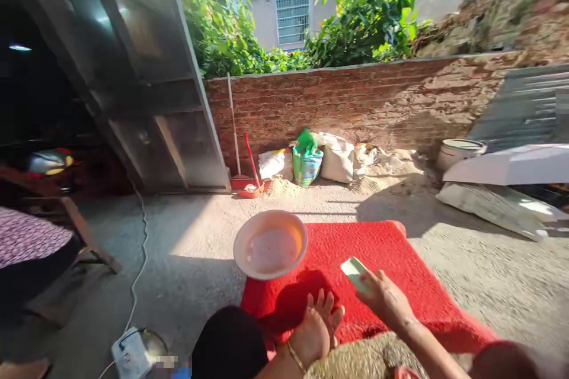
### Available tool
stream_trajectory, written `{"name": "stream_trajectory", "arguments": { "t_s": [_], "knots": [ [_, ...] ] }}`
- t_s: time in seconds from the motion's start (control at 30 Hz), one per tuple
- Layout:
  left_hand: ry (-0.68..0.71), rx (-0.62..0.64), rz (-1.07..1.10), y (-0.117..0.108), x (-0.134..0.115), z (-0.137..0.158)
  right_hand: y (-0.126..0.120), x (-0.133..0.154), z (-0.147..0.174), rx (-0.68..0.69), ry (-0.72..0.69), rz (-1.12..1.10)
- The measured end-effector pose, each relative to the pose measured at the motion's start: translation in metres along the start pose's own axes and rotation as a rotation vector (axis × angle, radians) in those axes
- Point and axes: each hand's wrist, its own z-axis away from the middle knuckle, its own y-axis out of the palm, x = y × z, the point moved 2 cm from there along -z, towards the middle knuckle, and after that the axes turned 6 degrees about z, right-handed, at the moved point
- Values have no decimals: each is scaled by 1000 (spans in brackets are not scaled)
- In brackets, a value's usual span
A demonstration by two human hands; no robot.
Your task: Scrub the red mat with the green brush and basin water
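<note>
My right hand is closed around a pale green oblong block, perhaps a brush or a bar of soap; its underside is hidden. The block is over a red mat with a fuzzy surface, spread on the ground before me. My left hand has its fingers spread and holds nothing. It is over the mat's near edge, a bangle at its wrist. Beyond the left hand, a pale round basin stands partly on the mat's far left corner.
At left are a grey cable, a white box and a seated person's patterned clothing. A metal door stands behind. Along the brick wall are a red dustpan, a green sack and a white sack.
</note>
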Motion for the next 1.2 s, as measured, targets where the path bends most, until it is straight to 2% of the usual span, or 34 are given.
{"name": "stream_trajectory", "arguments": {
  "t_s": [0.13, 0.2, 0.23, 0.3, 0.37, 0.5, 0.57, 0.6, 0.63, 0.7, 0.77, 0.87, 0.97, 1.0, 1.07, 1.13, 1.2],
  "knots": [
    [-9, 57, 7, 7, 17, 0, 27, 40, -17, 228, -6, -11],
    [-56, 79, -13, 12, 19, -1, 35, 45, -21, 258, -21, 6],
    [-83, 88, -22, 14, 19, -2, 35, 37, -20, 253, -9, 27],
    [-119, 93, -35, 15, 15, -5, 24, 0, -11, 212, 59, 75],
    [-144, 107, -41, 14, 9, -7, 0, -59, 2, 174, 194, 121],
    [-165, 118, -48, 9, 3, -7, -60, -180, 35, 195, 632, 267],
    [-166, 111, -47, 7, 3, -4, -76, -212, 45, 186, 770, 326],
    [-164, 116, -39, 6, 4, -2, -77, -217, 47, 172, 784, 327],
    [-158, 126, -24, 5, 5, 0, -73, -214, 45, 152, 761, 306],
    [-132, 150, 14, 2, 7, 3, -54, -189, 31, 113, 636, 217],
    [-113, 148, 30, 1, 10, 2, -25, -143, 9, 97, 439, 108],
    [-121, 46, -27, 3, 15, -5, 17, -66, -25, 112, 157, 16],
    [-148, 7, -40, 4, 13, -10, 42, -17, -46, 177, 19, 28],
    [-156, 33, -22, 3, 11, -9, 45, -13, -49, 203, 10, 44],
    [-156, 92, 27, -3, 3, -5, 42, -25, -50, 237, 29, 71],
    [-145, 117, 67, -10, -6, 2, 26, -60, -45, 229, 109, 109],
    [-145, 83, 85, -15, -11, 8, 1, -108, -35, 223, 262, 172]
  ]
}}
